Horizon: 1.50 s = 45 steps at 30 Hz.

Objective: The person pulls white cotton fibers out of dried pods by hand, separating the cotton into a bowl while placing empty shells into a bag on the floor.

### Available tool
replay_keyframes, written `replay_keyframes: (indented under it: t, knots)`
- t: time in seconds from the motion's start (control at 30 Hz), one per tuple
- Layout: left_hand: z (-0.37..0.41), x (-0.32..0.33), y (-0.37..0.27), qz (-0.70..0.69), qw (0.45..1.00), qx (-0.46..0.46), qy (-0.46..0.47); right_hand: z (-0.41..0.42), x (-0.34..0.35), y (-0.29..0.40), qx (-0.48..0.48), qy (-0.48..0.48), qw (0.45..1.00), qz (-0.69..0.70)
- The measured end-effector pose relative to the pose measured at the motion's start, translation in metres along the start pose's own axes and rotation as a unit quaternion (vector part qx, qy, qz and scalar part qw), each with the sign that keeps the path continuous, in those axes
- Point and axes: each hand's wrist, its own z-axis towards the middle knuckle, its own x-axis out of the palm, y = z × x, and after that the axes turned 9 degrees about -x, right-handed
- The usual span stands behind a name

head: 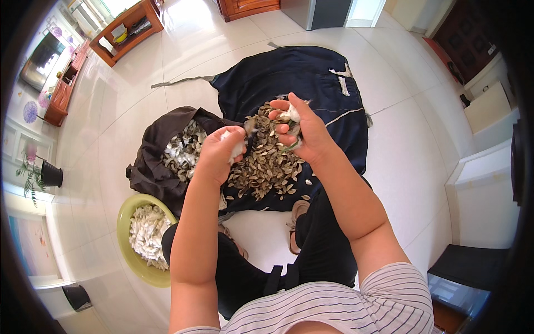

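My left hand (223, 150) is closed on white fluff (232, 146), with a small brownish tuft at its fingertips. To its right, my right hand (298, 127) is turned palm inward with fingers curled around white fluff and husk pieces (292, 115), a green bit among them. Below both hands a heap of dry brown seed pods or husks (271, 167) lies on a dark blue cloth (283, 67). At the left a dark brown cloth bag (156, 133) gapes, holding pods with white fluff (183, 150). A yellow-green basin (125, 250) beside my knee holds white fluffy pieces (150, 236).
The dark cloth lies on a pale tiled floor (400, 146), its straps spread out. My feet in sandals (298, 213) are at its near edge. A wooden stand (125, 37) is at the far left, a black stool (467, 267) at the near right.
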Motion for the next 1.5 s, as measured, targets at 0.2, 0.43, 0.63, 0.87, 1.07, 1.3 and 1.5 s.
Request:
replay_keyframes:
  t: [0.2, 0.43, 0.63, 0.87, 1.07, 1.3, 1.5]
  knots:
    - [-0.010, 0.021, -0.002, 0.181, 0.965, 0.172, -0.080, -0.004, 0.007, -0.003, 0.039, 0.030, 0.997, -0.060]
    - [-0.011, 0.021, -0.006, 0.231, 0.918, 0.291, -0.136, -0.012, 0.016, -0.012, 0.084, 0.076, 0.985, -0.130]
    - [-0.013, 0.022, -0.006, 0.203, 0.934, 0.266, -0.125, -0.011, 0.014, -0.014, 0.089, 0.082, 0.983, -0.138]
    - [-0.004, 0.009, 0.000, 0.312, 0.900, 0.242, -0.186, -0.007, 0.011, -0.007, 0.068, 0.052, 0.990, -0.108]
    - [-0.001, 0.008, 0.016, 0.489, 0.835, 0.204, -0.152, -0.005, 0.008, -0.002, 0.038, 0.063, 0.994, -0.080]
    - [-0.005, 0.015, 0.002, 0.494, 0.839, 0.164, -0.157, -0.004, 0.006, -0.003, 0.038, 0.066, 0.994, -0.084]
    - [-0.023, 0.030, -0.009, 0.340, 0.886, 0.291, -0.119, -0.004, 0.007, -0.014, 0.041, 0.049, 0.987, -0.150]
